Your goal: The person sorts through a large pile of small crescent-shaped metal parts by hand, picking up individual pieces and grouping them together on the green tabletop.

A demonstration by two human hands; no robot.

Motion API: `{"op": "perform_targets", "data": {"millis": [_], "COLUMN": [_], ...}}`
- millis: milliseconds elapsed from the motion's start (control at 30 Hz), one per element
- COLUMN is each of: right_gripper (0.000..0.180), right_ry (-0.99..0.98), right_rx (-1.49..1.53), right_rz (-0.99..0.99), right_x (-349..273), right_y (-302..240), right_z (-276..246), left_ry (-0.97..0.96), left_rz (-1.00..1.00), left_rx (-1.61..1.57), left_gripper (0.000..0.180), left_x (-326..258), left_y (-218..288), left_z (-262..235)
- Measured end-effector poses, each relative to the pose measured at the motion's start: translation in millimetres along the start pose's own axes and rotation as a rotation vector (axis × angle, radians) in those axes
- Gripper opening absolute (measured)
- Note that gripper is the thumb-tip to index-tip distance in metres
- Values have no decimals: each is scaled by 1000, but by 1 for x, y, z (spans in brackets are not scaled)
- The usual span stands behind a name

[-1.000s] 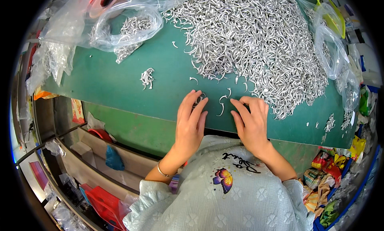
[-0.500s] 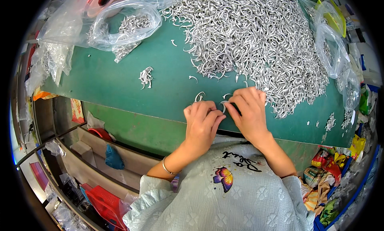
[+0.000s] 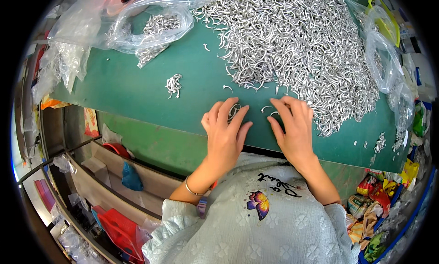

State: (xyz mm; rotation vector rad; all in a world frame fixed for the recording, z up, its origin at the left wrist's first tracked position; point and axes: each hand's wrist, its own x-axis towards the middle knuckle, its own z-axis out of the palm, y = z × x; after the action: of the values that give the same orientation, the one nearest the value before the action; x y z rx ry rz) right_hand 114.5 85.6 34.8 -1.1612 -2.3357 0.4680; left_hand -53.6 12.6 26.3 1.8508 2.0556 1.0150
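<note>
My left hand [image 3: 225, 131] lies flat on the green table top [image 3: 137, 88] near its front edge, fingers spread over a few small curved silver metal hooks [image 3: 234, 111]. My right hand [image 3: 292, 129] rests flat beside it, fingertips touching loose hooks [image 3: 270, 111] at the foot of a large heap of the same silver hooks [image 3: 297, 49]. Neither hand grips anything. A small separate bunch of hooks [image 3: 173, 84] sits to the left of my hands.
Clear plastic bags [image 3: 146, 21] holding more hooks lie at the table's back left, and more bags [image 3: 388, 67] at the right edge. Below the table on the left are shelves with a blue cloth [image 3: 130, 177] and red items [image 3: 116, 227]. Colourful packets [image 3: 375, 200] pile up at lower right.
Half a second ago both hands were bunched together over hooks at the table edge; now they have spread apart and lie flat, as they did a second ago.
</note>
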Motion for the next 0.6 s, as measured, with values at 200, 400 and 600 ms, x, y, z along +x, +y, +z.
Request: {"op": "perform_targets", "data": {"millis": [200,400,600], "right_gripper": [31,25,30], "right_ry": [-48,6,73], "right_rx": [21,28,-13], "right_rz": [2,13,44], "right_x": [-8,-13,-12], "right_y": [9,15,22], "right_z": [-2,-4,-11], "left_ry": [40,188,219], "left_rz": [-65,-53,-10], "left_rx": [-47,75,314], "left_gripper": [28,22,27], "left_x": [-6,12,40], "left_y": [-27,-67,-97], "left_z": [-4,-22,-36]}}
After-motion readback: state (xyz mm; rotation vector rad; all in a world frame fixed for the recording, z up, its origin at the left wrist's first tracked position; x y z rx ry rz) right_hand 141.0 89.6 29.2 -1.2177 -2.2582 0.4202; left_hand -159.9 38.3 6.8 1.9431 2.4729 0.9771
